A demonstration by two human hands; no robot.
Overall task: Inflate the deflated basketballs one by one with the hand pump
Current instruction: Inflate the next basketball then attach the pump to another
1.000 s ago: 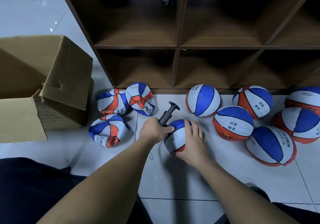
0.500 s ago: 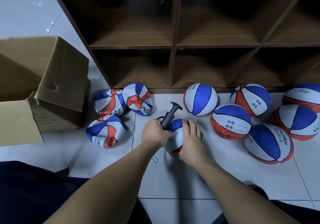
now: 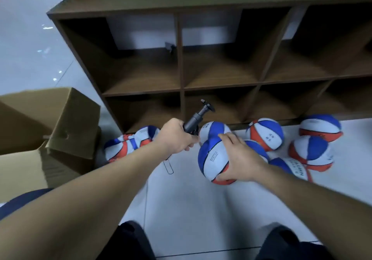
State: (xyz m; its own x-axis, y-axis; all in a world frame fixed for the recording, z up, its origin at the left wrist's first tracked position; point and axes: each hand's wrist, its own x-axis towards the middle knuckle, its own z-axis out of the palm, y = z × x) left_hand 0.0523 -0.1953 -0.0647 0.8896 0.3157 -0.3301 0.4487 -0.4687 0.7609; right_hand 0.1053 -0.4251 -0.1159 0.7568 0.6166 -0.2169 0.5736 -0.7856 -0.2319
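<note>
Right hand (image 3: 238, 159) spread over round basketball (image 3: 213, 160), fingers curled round its right side, gripping it above the floor (image 3: 181, 199). Left hand (image 3: 176, 139), just left of that ball, clenched round hand pump (image 3: 196, 118); handle tilted up-right. Deflated balls (image 3: 128, 144) beyond left hand; inflated balls (image 3: 265, 134) beyond right hand, before shelf (image 3: 181, 74).

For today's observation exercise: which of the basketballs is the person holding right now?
The round basketball under the right hand, nearest the viewer; every other ball lies untouched on the floor.
</note>
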